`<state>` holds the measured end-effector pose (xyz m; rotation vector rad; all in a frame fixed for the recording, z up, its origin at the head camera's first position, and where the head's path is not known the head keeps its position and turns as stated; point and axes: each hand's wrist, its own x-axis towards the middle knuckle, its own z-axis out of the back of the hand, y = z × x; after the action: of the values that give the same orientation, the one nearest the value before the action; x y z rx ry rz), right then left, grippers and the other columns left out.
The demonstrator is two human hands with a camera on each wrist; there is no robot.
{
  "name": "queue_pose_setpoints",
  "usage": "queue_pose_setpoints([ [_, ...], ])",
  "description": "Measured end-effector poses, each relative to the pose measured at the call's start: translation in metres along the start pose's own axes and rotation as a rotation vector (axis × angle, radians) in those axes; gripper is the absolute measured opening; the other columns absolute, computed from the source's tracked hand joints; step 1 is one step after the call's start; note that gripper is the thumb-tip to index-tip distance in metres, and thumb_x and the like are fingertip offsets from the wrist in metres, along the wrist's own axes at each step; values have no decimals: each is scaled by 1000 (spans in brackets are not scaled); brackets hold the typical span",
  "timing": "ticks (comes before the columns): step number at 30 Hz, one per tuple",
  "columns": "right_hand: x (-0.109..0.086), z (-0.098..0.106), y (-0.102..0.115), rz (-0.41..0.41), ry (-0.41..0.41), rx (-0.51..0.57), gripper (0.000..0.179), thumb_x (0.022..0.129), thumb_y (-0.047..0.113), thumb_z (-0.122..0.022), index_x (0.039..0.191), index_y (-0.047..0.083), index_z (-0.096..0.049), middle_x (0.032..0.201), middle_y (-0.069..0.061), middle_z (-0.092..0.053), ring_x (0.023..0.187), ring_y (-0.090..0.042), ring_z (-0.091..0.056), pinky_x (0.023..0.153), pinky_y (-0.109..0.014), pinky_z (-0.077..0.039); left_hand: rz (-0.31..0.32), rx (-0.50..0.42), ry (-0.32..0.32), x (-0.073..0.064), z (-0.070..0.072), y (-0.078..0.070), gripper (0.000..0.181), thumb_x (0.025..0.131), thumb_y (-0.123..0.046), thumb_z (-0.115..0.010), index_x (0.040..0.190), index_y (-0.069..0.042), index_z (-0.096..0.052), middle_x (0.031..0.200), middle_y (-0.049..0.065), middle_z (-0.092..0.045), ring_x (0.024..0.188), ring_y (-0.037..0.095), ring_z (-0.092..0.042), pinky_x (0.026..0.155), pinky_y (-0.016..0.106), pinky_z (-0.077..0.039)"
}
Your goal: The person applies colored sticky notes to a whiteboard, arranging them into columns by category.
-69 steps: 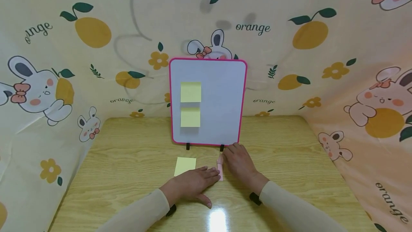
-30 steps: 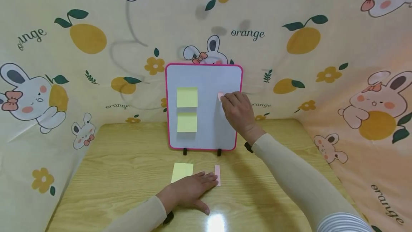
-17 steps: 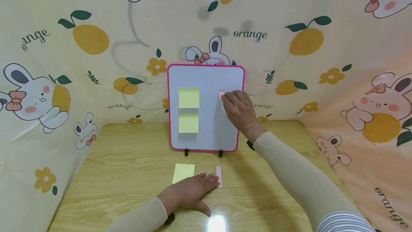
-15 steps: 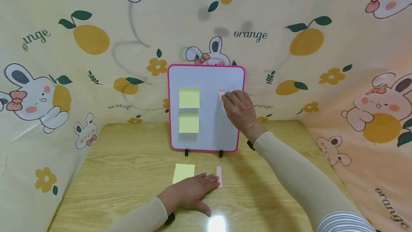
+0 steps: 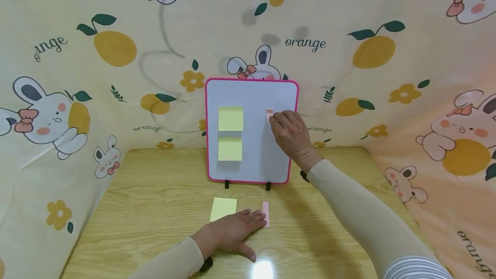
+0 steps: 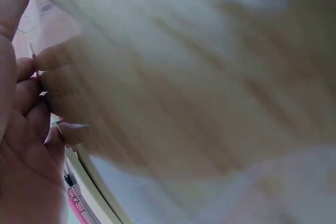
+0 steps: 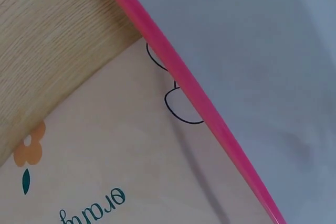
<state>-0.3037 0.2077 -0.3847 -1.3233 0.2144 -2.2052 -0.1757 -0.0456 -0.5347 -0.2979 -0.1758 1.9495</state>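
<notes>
My right hand (image 5: 291, 132) pinches a small pink sticky note (image 5: 269, 113) against the upper right of a whiteboard (image 5: 253, 169); its fingers cover the note's lower part. The left hand (image 5: 232, 230) lies flat on the table, fingers stretched out. Its fingertips rest on a narrow pink sticky note pad (image 5: 265, 208). Just beyond that hand is a square yellow sticky note pad (image 5: 223, 209), its near edge partly hidden. The left wrist view shows the left palm and fingers (image 6: 31, 103) from close by. In the right wrist view only the board's pink frame (image 7: 173, 69) and white face appear, without the hand.
Two yellow sticky notes (image 5: 230, 119) hang one above the other on the board's left side. The board stands on small black feet (image 5: 268, 186) near the back of the wooden table (image 5: 155, 193). A printed cloth (image 5: 325, 3) surrounds the table on the back and sides.
My right hand has lifted from the pink pad on the table to the board with a pink note, then stayed there. The left hand has stayed in place. The head view has shifted slightly.
</notes>
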Motion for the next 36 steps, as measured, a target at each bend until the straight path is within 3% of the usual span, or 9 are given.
queue_pose_setpoints([
  [12,-2,-2,0,-4,54,5,16,97,10,-75,109,-1,-77,104,-14,-77,95,-32,-71,87,-41,-63,12,-34,4,1,1,1,99,90,-74,-65,163,-13,-40,172,4,-34,160,19,-29,133,38,-25],
  [22,-17,-15,2,-58,170,11,24,98,19,-75,111,-1,-72,108,-14,-74,98,-34,-68,86,-42,-61,17,-33,1,1,-2,0,100,89,-75,-64,163,-14,-40,172,2,-33,161,17,-28,133,36,-25],
  [33,-40,-18,16,-47,259,-30,40,102,26,-66,132,-1,-67,120,-15,-69,107,-33,-64,95,-44,-59,20,-23,12,1,-1,0,100,89,-77,-63,164,-15,-39,173,1,-32,161,15,-27,133,35,-24],
  [36,-46,-19,20,-48,257,-34,44,101,26,-67,134,-1,-65,124,-16,-66,110,-34,-62,97,-44,-57,20,22,17,2,1,-1,98,90,-79,-58,163,-17,-40,172,-1,-34,160,14,-30,132,35,-27],
])
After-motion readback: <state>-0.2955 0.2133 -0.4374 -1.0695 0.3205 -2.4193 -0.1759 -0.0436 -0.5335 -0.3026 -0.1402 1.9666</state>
